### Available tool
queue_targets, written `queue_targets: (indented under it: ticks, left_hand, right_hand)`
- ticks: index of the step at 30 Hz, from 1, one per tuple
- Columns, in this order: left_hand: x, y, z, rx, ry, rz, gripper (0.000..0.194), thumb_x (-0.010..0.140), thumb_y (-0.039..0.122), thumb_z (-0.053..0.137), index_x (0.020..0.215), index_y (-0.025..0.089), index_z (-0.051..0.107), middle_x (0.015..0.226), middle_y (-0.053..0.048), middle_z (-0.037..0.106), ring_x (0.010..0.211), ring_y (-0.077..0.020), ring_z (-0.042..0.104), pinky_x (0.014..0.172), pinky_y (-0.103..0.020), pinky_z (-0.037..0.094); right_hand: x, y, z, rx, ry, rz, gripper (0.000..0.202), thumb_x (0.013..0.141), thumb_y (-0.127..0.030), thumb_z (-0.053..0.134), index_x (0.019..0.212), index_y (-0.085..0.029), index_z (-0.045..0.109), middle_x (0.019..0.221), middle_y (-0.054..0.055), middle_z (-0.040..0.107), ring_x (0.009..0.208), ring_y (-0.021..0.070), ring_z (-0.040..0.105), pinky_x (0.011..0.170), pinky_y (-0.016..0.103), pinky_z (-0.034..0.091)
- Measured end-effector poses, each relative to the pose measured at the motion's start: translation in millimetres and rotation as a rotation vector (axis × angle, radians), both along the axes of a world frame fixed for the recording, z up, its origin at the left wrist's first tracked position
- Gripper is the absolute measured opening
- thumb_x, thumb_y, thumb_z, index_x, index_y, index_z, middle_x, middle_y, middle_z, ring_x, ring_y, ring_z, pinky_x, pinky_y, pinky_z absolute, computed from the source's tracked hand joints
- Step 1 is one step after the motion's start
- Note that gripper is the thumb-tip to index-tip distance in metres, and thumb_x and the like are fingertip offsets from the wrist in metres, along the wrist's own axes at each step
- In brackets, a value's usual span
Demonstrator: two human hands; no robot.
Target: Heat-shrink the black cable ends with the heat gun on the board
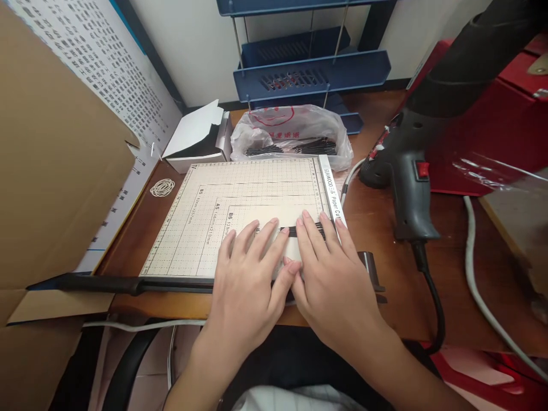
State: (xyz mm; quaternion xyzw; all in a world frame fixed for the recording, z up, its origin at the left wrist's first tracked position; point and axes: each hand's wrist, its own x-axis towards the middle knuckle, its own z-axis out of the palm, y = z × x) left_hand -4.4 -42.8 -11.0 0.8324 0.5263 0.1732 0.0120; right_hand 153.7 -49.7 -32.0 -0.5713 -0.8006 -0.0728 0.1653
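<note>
Black strands (293, 231) lie partly hidden by the left hand (247, 279) and right hand (336, 279) (fingers outstretched), each grip released.

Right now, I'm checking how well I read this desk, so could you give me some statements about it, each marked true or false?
1. The left hand and right hand are over the paper cutter, backs up. True.
2. The gun-shaped tool is left of the paper cutter. False: it is on the right.
3. The plastic bag holds thin black pieces. True.
4. The coil of pale loops lies on the paper cutter. False: it lies on the table, left of the cutter.
5. The switch on the gun-shaped tool is green. False: it is red.
</note>
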Motion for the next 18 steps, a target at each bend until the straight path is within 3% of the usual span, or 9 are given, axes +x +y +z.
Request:
queue_targets:
  ticks: [18]
  left_hand:
    - [12.1,1.2,7.5,0.078,0.115,0.007,0.050,0.111,0.039,0.033,0.135,0.012,0.068,0.144,-0.012,0.064,0.133,-0.0412,0.057,0.104,-0.065,0.051]
  right_hand:
    - [0.1,2.2,8.2,0.214,-0.093,0.091,0.052,0.100,-0.021,0.037,0.138,0.006,0.060,0.144,0.024,0.061,0.140,0.0344,0.052,0.120,0.050,0.035]
